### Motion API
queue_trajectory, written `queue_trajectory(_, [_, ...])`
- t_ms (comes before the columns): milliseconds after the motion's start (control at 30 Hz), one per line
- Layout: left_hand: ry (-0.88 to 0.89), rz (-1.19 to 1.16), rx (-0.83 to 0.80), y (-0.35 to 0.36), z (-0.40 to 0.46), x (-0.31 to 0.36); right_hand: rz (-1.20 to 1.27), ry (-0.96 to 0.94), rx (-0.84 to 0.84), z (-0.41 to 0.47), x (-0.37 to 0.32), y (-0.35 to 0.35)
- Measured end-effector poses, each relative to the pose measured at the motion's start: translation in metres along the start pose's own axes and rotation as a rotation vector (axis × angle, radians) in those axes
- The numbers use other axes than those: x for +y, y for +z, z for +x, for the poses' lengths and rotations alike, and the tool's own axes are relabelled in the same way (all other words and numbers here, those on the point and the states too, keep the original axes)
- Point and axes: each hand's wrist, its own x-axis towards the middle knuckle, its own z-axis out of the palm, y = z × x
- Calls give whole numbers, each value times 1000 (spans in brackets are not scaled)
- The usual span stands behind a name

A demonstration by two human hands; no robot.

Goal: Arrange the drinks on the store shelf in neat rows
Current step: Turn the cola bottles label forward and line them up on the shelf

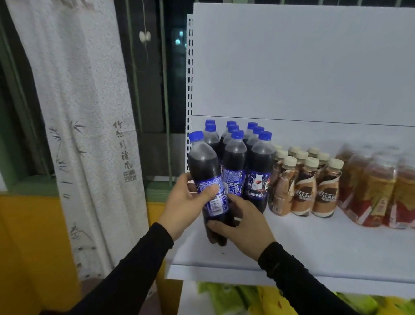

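Observation:
A dark cola bottle (204, 167) with a blue cap and blue label tilts to the left at the front left corner of the white shelf (318, 250). My left hand (185, 205) grips its label from the left, thumb across the front. My right hand (243, 224) grips its lower end from the right. Behind it stand several more cola bottles (259, 166) in rows. To their right stand several small brown coffee bottles (304, 190) with cream caps, then shrink-wrapped packs of amber tea bottles (382, 191).
The shelf's white back panel (307, 70) rises behind the drinks, with a perforated upright (189, 69) at its left edge. A patterned curtain (82, 97) and dark window lie to the left. Green and yellow packets (276, 312) fill the shelf below.

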Motion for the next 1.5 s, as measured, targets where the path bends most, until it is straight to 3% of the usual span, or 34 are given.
queue_trajectory(133, [-20, -27, -41, 6, -5, 6, 105, -18, -25, -4, 0, -8])
queue_trajectory(433, [-152, -340, -113, -12, 7, 23, 627, 151, -206, -8, -7, -20])
queue_trajectory(567, [-122, -339, -38, -10, 9, 22, 313, 84, -209, -13, -21, -22])
queue_trajectory(667, [-84, -314, 3, -6, 9, 24, 160, -1, -104, -16, -23, -19])
queue_trajectory(767, [-62, -288, 5, -4, 8, 28, 231, 60, 9, -17, -14, -19])
queue_trajectory(967, [-79, -349, -49, -8, 5, 33, 711, 232, -137, -17, -16, -26])
queue_trajectory(1067, [-101, -373, -53, -9, 4, 32, 826, 302, -158, -17, -14, -25])
queue_trajectory(1133, [-89, -370, -35, -8, 3, 31, 759, 284, -168, -19, -17, -25])
queue_trajectory(1233, [-73, -334, 10, -6, 2, 30, 331, 146, -153, -21, -24, -25])
queue_trajectory(1300, [-68, -311, 31, -4, 1, 30, 213, 116, -88, -20, -25, -23])
queue_trajectory(1400, [-59, -279, 8, -4, 1, 34, 282, 132, -40, -21, -20, -23])
queue_trajectory(1500, [-69, -292, -39, -7, 1, 38, 538, 186, -109, -22, -19, -23])
